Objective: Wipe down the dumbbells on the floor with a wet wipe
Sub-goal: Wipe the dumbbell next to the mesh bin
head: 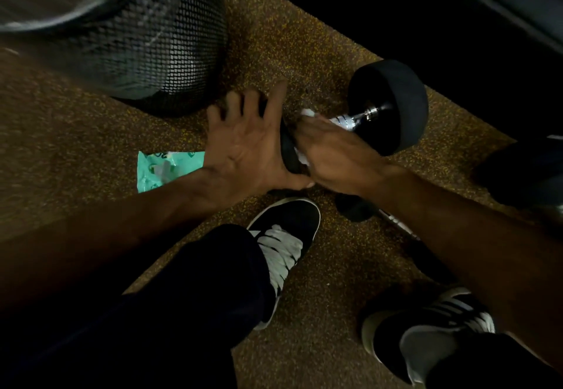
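Observation:
A black dumbbell point(393, 105) with a chrome handle lies on the speckled floor, its far head up right. My left hand point(243, 148) lies spread over its near head, fingers apart and pressed on it. My right hand point(332, 151) is closed around the handle with a white wet wipe point(307, 113) bunched under the fingers. A second dumbbell point(356, 209) lies just below, mostly hidden by my right forearm. The teal wet wipe pack point(161, 169) lies flat on the floor left of my left wrist.
A black mesh waste bin point(152, 41) with a plastic liner stands at upper left, close to my left hand. My two sneakers point(283, 245) stand below the dumbbells. Dark equipment fills the upper right, and another dark weight point(524, 172) sits at the right edge.

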Motion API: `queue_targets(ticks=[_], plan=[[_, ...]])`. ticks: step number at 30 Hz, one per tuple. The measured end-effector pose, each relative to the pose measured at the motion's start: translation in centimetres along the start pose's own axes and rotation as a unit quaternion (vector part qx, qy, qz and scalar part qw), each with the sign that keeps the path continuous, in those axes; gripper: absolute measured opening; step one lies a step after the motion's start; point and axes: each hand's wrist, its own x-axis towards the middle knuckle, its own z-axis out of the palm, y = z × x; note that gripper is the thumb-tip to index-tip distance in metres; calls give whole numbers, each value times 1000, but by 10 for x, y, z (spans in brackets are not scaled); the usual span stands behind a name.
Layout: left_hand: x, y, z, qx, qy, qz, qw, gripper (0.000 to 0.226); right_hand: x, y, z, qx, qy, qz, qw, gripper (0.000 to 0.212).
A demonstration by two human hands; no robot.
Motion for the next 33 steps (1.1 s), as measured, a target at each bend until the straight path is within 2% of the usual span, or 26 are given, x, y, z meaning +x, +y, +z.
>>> queue_targets(ticks=[2,4,6,8,10,12,15,17,19,21,23,25,27,30,33], plan=[[-2,1,2,4,6,3,1000,149,-9,16,-18,-7,-35,31,999,33],[-5,2,2,9,14,8,1000,149,-15,33,-32,-55,-57,108,991,35],[-6,2,2,8,18,11,1000,149,-16,35,-37,-87,-54,160,982,31],[-7,3,1,8,14,9,1000,150,-9,21,-33,-34,-34,151,987,27],[-7,4,0,11,10,5,1000,150,-7,5,-22,14,-21,74,997,27],[-9,5,0,17,12,1,1000,150,-14,6,-7,1,-21,20,1000,38],[-13,7,2,21,18,3,1000,148,-30,23,1,-32,-5,130,991,55],[-17,9,3,25,26,7,999,147,-32,16,0,-66,-42,190,979,71],[-20,12,4,27,31,9,999,147,-30,4,6,-60,-53,168,983,72],[-24,15,5,31,30,8,999,149,-34,-1,13,-47,-30,139,989,70],[-27,17,9,32,31,10,999,152,-43,7,14,-64,-11,166,984,74],[-32,17,10,38,31,28,998,152,-44,5,7,-96,-30,226,969,71],[-36,17,12,44,28,49,997,150,-42,-5,6,-87,-32,220,971,60],[-37,17,11,49,15,46,998,149,-49,-7,7,-16,-9,177,984,63],[-34,17,7,48,-1,41,998,152,-54,5,6,-21,25,252,967,64]])
